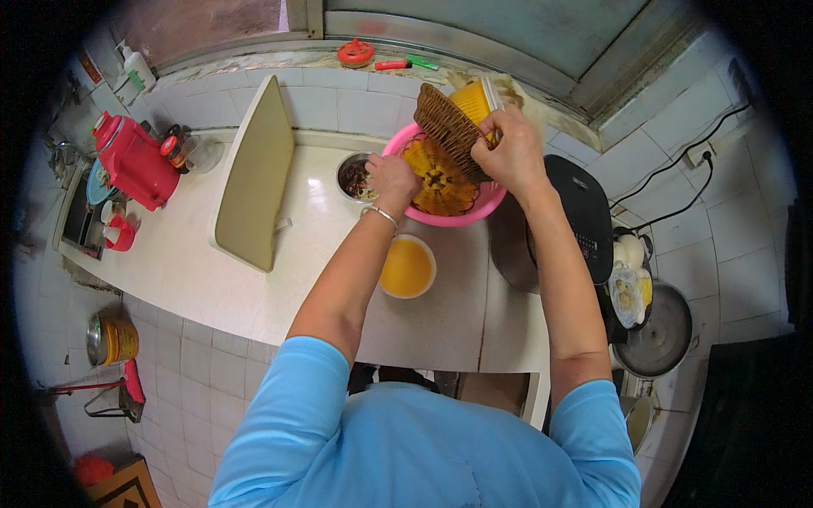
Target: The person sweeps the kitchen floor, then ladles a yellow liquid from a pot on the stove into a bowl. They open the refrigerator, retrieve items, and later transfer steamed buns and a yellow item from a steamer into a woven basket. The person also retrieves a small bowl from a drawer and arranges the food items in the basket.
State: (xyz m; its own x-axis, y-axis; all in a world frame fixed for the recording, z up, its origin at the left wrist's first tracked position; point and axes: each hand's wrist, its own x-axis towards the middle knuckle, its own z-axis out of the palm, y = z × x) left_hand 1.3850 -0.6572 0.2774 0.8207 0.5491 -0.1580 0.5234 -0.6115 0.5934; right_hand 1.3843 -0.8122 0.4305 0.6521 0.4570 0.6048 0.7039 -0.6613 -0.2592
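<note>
A brown wicker basket point(448, 130) is tilted up in the grip of my right hand point(511, 149), with a yellow plastic basket point(473, 100) behind it. Below them, a round yellow-brown woven basket point(438, 181) lies inside a pink plastic basin point(457, 219). My left hand point(394, 181), with a bangle at its wrist, is between the basin and a metal bowl point(346, 165) of dark and pale bits; its fingertips are over the bowl's rim, and whether they hold anything cannot be told. Nearer to me on the counter stands a white-rimmed bowl, yellow inside point(408, 267).
An upright cutting board point(254, 184) stands on the counter at left, beyond it a red thermos jug point(136, 162) and jars. A black electric cooker point(578, 216) is close by my right forearm. Red and green markers point(392, 65) lie on the window ledge.
</note>
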